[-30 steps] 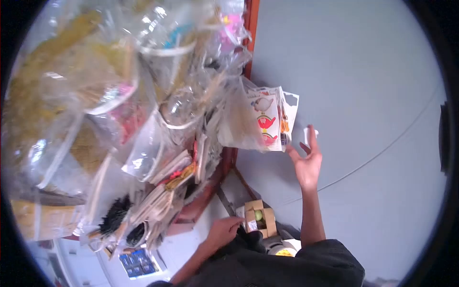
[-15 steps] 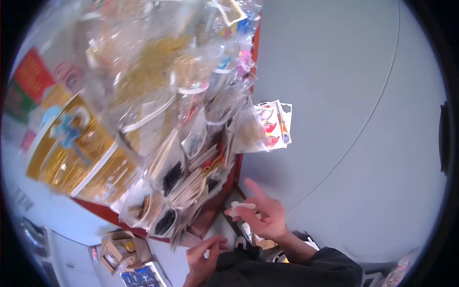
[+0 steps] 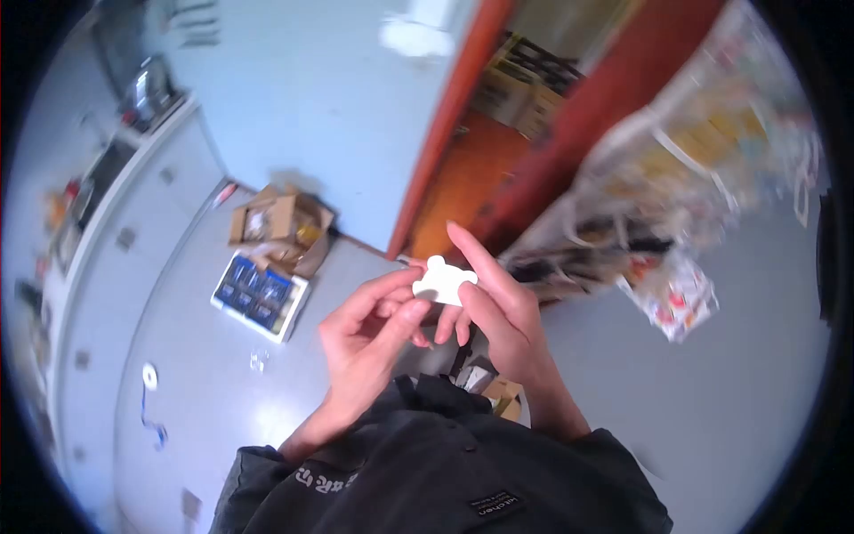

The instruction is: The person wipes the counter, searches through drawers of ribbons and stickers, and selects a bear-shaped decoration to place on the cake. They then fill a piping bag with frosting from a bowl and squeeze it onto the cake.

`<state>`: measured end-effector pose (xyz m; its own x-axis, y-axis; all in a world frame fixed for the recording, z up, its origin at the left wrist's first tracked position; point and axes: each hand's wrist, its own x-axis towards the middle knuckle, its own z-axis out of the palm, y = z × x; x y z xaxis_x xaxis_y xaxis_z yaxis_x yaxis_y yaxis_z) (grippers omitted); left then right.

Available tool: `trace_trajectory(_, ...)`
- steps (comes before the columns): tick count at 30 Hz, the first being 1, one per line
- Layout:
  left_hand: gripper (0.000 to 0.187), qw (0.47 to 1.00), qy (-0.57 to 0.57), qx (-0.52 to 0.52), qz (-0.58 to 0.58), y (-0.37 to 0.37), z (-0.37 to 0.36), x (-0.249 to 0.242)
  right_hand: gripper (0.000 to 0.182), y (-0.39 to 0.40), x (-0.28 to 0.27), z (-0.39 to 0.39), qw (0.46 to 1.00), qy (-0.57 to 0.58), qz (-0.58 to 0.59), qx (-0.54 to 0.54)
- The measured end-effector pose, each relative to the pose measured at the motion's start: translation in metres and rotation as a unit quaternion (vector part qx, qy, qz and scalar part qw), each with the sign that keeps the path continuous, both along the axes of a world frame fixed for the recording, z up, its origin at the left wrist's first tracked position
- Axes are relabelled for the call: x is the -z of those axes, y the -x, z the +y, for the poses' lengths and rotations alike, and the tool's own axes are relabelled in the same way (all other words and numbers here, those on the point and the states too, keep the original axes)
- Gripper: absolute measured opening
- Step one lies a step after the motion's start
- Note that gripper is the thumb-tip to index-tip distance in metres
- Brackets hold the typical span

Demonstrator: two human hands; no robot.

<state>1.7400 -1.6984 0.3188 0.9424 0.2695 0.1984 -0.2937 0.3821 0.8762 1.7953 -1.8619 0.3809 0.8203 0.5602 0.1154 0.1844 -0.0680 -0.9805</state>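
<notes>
Looking down, we see both hands pinching a small white piece (image 3: 447,283) with rounded knobs, held up in front of the dark shirt (image 3: 418,481). Our left hand (image 3: 360,334) has its left edge between thumb and fingers; our right hand (image 3: 505,325) sets its thumb against the right edge, the index finger stretched out beyond it. Past our left hand, a shallow white box (image 3: 292,319) of blue packs (image 3: 253,289) rests on the floor (image 3: 205,400) beside an open cardboard box (image 3: 282,218). On our right, plastic bags (image 3: 703,169) crowd along a reddish panel (image 3: 636,67); their contents look too blurred for us to name surely.
</notes>
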Motion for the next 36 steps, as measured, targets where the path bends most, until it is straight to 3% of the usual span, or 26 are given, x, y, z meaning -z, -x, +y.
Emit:
trace_trajectory(2, 0.017, 0.997, 0.023, -0.047, 0.053, 0.011, 0.036, 0.003, 0.056, -0.004, 0.01, 0.044, 0.998, 0.002, 0.012, -0.058)
trace_trajectory(5, 0.015, 0.972, -0.091, -0.214, 0.012, 0.029, 0.074, 0.021, 0.056, -0.003, 0.028, 0.104, 0.999, 0.026, -0.026, -0.026)
trace_trajectory(6, 0.019, 0.907, -0.244, -0.336, -0.073, 0.03, 0.092, 0.025, 0.048, -0.002, 0.031, 0.124, 0.999, 0.021, 0.008, 0.025)
trace_trajectory(7, 0.025, 0.853, -0.312, -0.41, -0.088, 0.036, 0.109, 0.029, 0.036, -0.005, 0.037, 0.138, 0.998, 0.047, 0.032, 0.036)
trace_trajectory(9, 0.035, 0.714, -0.442, -0.532, -0.109, 0.049, 0.14, 0.038, 0.029, -0.011, 0.046, 0.164, 0.993, 0.035, 0.105, -0.038)
trace_trajectory(10, 0.044, 0.67, -0.482, -0.552, -0.114, 0.059, 0.155, 0.045, 0.028, -0.003, 0.05, 0.182, 0.99, 0.01, 0.118, -0.08)
trace_trajectory(12, 0.045, 0.629, -0.531, -0.559, -0.098, 0.078, 0.179, 0.057, 0.027, 0.013, 0.061, 0.217, 0.975, -0.039, 0.148, -0.16)
trace_trajectory(14, 0.046, 0.579, -0.573, -0.573, -0.089, 0.096, 0.202, 0.063, 0.026, 0.027, 0.064, 0.252, 0.967, -0.012, 0.15, -0.207)
trace_trajectory(17, 0.045, 0.581, -0.568, -0.583, 0.016, 0.134, 0.225, 0.061, 0.023, 0.043, 0.072, 0.307, 0.949, 0.022, 0.149, -0.278)
trace_trajectory(21, 0.045, 0.6, -0.474, -0.639, 0.084, 0.188, 0.26, 0.07, 0.02, 0.079, 0.077, 0.388, 0.928, 0.07, 0.101, -0.352)
trace_trajectory(25, 0.039, 0.627, -0.235, -0.727, 0.153, 0.242, 0.304, 0.084, 0.013, 0.116, 0.083, 0.471, 0.894, 0.094, -0.032, -0.437)
trace_trajectory(26, 0.034, 0.662, -0.149, -0.717, 0.161, 0.258, 0.32, 0.083, 0.011, 0.126, 0.089, 0.493, 0.878, 0.09, -0.061, -0.466)
trace_trajectory(30, 0.028, 0.738, -0.016, -0.648, 0.187, 0.323, 0.388, 0.092, 0.01, 0.177, 0.108, 0.592, 0.814, 0.086, -0.075, -0.57)
trace_trajectory(33, 0.022, 0.709, -0.054, -0.672, 0.208, 0.371, 0.432, 0.099, 0.014, 0.225, 0.117, 0.667, 0.748, 0.085, -0.102, -0.651)
trace_trajectory(36, 0.015, 0.602, -0.01, -0.749, 0.276, 0.416, 0.46, 0.099, 0.014, 0.294, 0.114, 0.736, 0.672, 0.064, -0.093, -0.732)
